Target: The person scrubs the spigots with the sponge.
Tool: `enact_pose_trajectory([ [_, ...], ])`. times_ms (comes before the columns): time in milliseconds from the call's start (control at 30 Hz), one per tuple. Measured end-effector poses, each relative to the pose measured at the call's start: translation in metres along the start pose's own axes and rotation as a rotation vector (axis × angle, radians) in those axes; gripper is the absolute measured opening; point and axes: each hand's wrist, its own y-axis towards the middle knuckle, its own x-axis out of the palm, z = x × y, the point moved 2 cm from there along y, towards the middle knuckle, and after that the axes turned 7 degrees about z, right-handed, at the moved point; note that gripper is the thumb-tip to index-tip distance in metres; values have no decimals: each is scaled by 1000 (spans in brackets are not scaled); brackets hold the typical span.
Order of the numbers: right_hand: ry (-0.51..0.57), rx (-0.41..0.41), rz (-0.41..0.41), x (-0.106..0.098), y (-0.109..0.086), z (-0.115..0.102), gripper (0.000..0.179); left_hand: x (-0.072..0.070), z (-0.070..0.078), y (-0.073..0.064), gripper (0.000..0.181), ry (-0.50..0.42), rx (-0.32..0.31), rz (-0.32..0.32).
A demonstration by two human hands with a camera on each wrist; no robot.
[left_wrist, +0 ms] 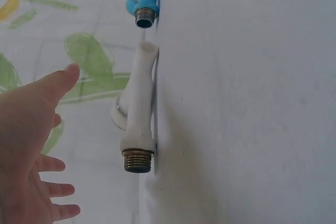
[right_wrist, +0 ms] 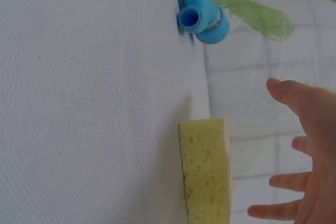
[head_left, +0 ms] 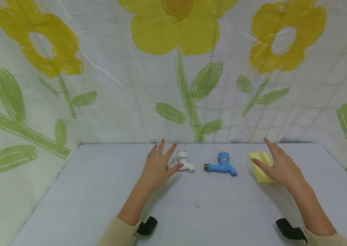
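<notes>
A: Biggest first: the flowered backdrop fills the upper part of the head view, with a huge yellow flower at top centre!

B: And below it the pale table, spreading right across the lower half.

A: Here are the hands! The left hand hovers just left of centre, grip wide, fingers fanned.

B: The right hand matches it at centre right, also wide, thumb well apart from the fingers. Beige sleeves come in at the bottom edge.

A: What's by that right hand?

B: The yellow sponge, right of centre! The hand covers part of it in the head view, but the right wrist view shows a gap between them.

A: Then the blue tap, just right of centre, its spout pointing right.

B: And the white tap, at the centre, partly behind the left hand. The left wrist view shows those two apart, the tap's brass threaded end sitting low, left of centre.
</notes>
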Motion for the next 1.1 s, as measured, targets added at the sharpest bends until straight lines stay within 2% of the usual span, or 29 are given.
enact_pose_trajectory([
  [367,6,18,-29,2,4,0,104,16,20,11,73,-47,36,-33],
  [567,13,33,-36,5,5,3,105,28,32,16,72,-56,56,-28],
  [900,31,30,-39,7,6,10,103,32,56,25,66,-29,60,-43],
  [1100,54,35,-43,7,7,15,103,37,63,27,62,-38,52,-51],
])
